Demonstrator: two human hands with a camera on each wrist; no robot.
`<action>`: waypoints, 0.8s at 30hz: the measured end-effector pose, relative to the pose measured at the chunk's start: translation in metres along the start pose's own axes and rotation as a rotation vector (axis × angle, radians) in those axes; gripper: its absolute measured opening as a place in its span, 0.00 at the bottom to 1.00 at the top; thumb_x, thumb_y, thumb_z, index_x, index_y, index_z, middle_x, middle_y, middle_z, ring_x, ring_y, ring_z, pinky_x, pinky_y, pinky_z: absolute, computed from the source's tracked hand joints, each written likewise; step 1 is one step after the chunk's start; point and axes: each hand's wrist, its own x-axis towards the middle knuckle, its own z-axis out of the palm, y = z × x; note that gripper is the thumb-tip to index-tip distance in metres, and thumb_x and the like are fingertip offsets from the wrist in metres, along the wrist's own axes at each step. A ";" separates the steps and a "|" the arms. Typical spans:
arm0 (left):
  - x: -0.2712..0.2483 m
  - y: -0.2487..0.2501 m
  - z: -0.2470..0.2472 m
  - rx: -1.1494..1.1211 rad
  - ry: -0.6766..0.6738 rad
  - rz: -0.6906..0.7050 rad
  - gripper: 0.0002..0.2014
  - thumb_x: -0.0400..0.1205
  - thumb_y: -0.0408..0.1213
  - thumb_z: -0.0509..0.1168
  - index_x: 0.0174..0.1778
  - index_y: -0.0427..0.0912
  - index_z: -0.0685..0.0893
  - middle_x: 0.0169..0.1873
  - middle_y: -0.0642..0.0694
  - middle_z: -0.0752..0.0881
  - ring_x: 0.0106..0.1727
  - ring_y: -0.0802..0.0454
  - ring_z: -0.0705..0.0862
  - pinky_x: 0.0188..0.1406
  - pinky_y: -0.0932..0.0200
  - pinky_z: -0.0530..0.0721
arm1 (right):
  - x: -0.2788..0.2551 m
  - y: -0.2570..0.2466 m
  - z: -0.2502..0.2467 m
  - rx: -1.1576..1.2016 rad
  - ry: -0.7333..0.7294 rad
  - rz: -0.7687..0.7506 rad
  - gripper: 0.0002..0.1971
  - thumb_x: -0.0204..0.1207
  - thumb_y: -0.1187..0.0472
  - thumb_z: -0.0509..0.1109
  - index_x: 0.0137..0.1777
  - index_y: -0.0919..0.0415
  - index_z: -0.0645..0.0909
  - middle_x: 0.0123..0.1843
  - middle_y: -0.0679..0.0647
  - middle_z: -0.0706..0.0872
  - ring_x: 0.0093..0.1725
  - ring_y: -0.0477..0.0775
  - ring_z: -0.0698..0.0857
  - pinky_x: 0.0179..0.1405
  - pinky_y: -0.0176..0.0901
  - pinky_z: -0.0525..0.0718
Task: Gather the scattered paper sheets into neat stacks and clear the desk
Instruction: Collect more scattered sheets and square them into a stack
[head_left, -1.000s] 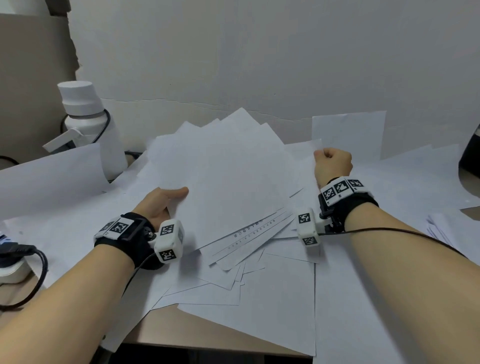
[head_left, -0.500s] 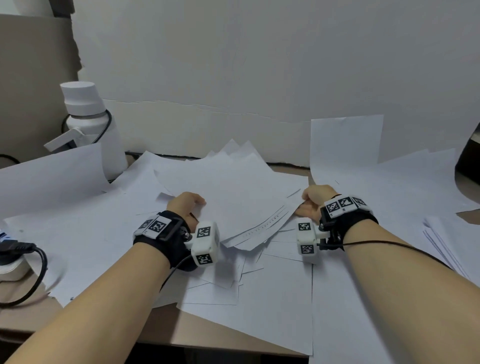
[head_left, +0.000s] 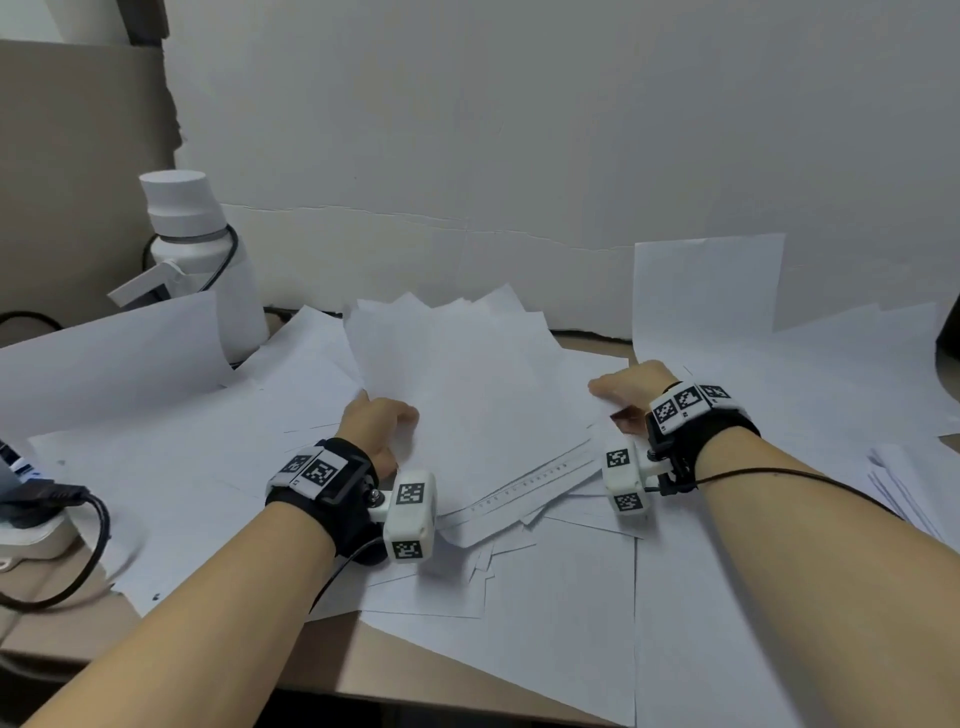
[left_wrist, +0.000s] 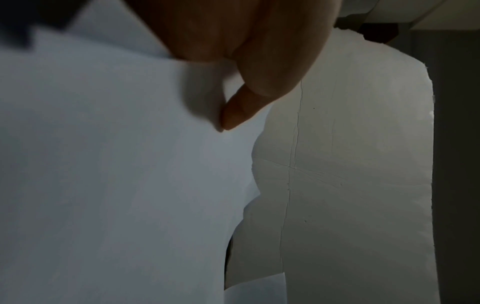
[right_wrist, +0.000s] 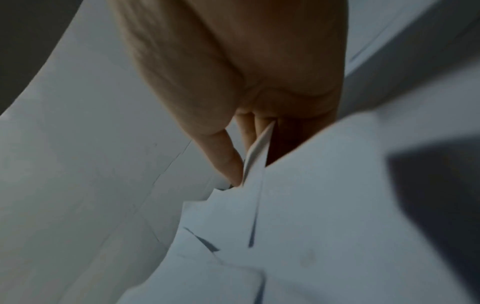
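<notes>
Now left hand (head_left: 382, 426) and right hand (head_left: 631, 387) pinch the sheaf (head_left: 467, 395) at 9 and 3; square edges on tabletop (head_left: 322, 670).

The head view is evenly and softly lit, cool and slightly dim, with faint shadows under the loose white paper sheets (head_left: 467, 395) and bowed lines toward its edges. Both wrist views are dark, grainy and blurred; the left hand (left_wrist: 249, 61) and right hand (right_wrist: 233, 72) are shadowed.
</notes>
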 end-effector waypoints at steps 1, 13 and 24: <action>-0.002 0.003 -0.003 0.010 -0.012 -0.012 0.25 0.78 0.14 0.62 0.71 0.34 0.76 0.62 0.29 0.85 0.53 0.32 0.86 0.48 0.36 0.89 | -0.003 -0.004 0.003 -0.121 -0.023 -0.040 0.07 0.75 0.61 0.76 0.46 0.62 0.82 0.41 0.58 0.87 0.40 0.60 0.86 0.31 0.38 0.84; -0.001 0.007 -0.011 0.017 -0.131 -0.184 0.18 0.86 0.23 0.61 0.72 0.29 0.78 0.62 0.30 0.88 0.48 0.34 0.90 0.29 0.43 0.90 | -0.002 -0.041 0.006 0.209 0.255 -0.224 0.08 0.76 0.73 0.64 0.52 0.65 0.81 0.54 0.59 0.80 0.38 0.62 0.82 0.20 0.41 0.85; -0.016 0.007 -0.002 0.091 -0.005 -0.206 0.14 0.87 0.25 0.62 0.68 0.30 0.76 0.61 0.30 0.83 0.48 0.34 0.87 0.33 0.38 0.81 | -0.038 0.036 -0.039 0.351 -0.013 0.057 0.17 0.80 0.59 0.71 0.64 0.68 0.80 0.61 0.65 0.85 0.52 0.66 0.87 0.43 0.55 0.89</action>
